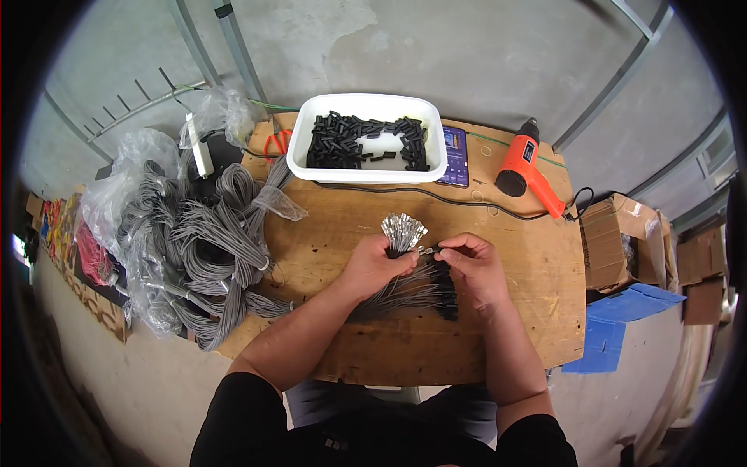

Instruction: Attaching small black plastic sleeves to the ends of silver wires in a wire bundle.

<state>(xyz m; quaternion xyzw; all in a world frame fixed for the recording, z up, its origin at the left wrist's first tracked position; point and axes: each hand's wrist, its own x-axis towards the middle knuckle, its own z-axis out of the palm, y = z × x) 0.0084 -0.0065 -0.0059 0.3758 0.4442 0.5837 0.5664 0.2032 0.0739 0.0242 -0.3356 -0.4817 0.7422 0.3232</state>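
Observation:
My left hand (377, 266) is closed round a bundle of thin grey wires, whose silvery metal terminals (403, 231) fan out above the fist. Between the thumb and fingertips of my right hand (475, 268) is a small black sleeve (433, 250), pinched at the end of one terminal beside the bundle. Below the hands the grey wires (401, 294) spread over the table. A row of wire ends with black sleeves (445, 292) lies under and beside my right hand. Beyond the hands stands a white plastic tub (366, 177) holding many loose black sleeves (334, 140).
Coiled grey cable bundles (226, 226) and clear plastic bags (124, 187) crowd the left side. Behind them lies a white power strip (200, 146). Red-handled pliers (278, 143), a phone (454, 158) and an orange heat gun (526, 167) flank the tub. Cardboard boxes (622, 241) stand right of the wooden table (545, 311).

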